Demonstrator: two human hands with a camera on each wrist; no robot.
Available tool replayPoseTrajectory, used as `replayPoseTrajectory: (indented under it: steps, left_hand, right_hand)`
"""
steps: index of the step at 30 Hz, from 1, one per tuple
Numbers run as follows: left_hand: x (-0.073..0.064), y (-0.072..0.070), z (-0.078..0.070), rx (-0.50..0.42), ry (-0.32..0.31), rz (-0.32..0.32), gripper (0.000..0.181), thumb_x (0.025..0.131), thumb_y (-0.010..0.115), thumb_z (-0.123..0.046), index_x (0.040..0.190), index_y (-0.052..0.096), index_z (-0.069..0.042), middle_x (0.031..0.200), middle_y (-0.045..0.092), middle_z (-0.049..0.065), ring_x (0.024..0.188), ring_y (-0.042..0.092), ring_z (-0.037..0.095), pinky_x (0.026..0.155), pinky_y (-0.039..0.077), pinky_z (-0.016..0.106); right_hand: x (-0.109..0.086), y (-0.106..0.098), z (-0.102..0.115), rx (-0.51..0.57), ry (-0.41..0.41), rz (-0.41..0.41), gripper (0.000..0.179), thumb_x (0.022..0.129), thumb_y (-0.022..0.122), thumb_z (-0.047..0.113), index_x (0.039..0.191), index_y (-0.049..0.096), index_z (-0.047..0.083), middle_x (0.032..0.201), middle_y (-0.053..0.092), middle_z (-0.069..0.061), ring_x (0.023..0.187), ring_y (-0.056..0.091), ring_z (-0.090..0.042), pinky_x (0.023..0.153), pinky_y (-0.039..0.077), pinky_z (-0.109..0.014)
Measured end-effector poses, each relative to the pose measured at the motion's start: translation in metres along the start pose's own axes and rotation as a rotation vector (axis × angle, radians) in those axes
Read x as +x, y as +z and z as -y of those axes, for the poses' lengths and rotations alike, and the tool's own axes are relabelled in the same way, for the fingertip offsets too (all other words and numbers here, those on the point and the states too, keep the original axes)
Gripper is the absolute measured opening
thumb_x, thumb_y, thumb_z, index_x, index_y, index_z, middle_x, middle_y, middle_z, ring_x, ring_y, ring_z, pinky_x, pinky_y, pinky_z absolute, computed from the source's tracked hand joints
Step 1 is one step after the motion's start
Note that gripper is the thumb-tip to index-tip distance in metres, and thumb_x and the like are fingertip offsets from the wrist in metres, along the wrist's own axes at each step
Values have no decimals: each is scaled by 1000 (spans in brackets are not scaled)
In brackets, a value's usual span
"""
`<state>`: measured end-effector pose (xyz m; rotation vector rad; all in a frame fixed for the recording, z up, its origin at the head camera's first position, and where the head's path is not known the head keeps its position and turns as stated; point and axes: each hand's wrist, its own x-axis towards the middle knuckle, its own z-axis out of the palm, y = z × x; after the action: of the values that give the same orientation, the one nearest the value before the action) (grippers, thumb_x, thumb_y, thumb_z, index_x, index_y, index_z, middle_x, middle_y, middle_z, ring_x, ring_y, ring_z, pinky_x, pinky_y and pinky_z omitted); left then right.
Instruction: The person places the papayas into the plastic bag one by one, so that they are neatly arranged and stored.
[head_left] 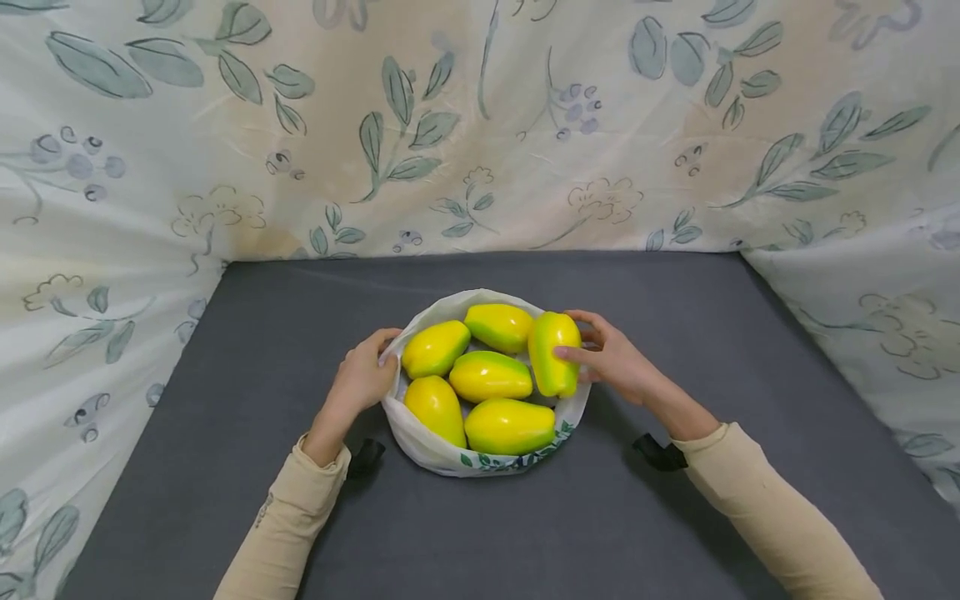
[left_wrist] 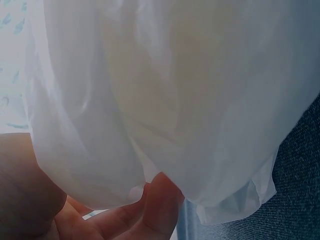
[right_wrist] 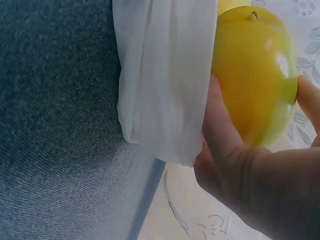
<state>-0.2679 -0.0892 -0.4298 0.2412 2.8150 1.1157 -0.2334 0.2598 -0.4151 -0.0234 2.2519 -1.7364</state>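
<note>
A white plastic bag (head_left: 420, 446) with green leaf print stands with its mouth rolled wide, holding several glossy yellow-green mangoes (head_left: 491, 377). At its left rim my left hand (head_left: 362, 375) pinches the plastic between thumb and fingers; the left wrist view shows the fingers at the bag's white wall (left_wrist: 165, 100). My right hand (head_left: 618, 362) grips one mango (head_left: 553, 354) at the right rim, thumb on its near face and fingers behind it. That mango (right_wrist: 255, 70) stands upright, partly above the rim in the right wrist view, its stem end showing.
A dark grey cloth covers the table (head_left: 480, 542) under the bag. Floral-patterned fabric (head_left: 480, 125) hangs behind and at both sides. Black wrist straps (head_left: 660, 452) show beside both sleeves.
</note>
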Motion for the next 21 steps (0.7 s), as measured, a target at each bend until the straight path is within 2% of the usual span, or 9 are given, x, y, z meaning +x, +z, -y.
replayPoseTrajectory:
  steps: [8, 15, 21]
  left_hand:
    - [2, 2, -1, -9, 16, -8, 42, 95, 47, -10, 137, 49, -7, 115, 60, 18, 86, 57, 30, 64, 40, 36]
    - [-1, -1, 1, -14, -14, 13, 43, 95, 46, -8, 138, 48, -7, 120, 58, 20, 69, 54, 26, 54, 40, 32]
    - [-3, -1, 3, -31, -6, 15, 43, 95, 45, -8, 138, 47, -7, 121, 57, 21, 58, 50, 23, 51, 40, 31]
  right_hand:
    - [-4, -1, -2, -45, 10, -21, 81, 87, 69, 35, 150, 21, 14, 141, 35, -21, 112, 49, -38, 80, 52, -41]
    - [-5, 6, -5, -67, 12, -20, 81, 87, 69, 34, 149, 22, 12, 141, 35, -23, 114, 48, -37, 81, 51, -40]
    - [-4, 9, -7, -75, 17, -38, 80, 86, 71, 35, 148, 25, 14, 140, 36, -21, 115, 47, -37, 80, 51, -40]
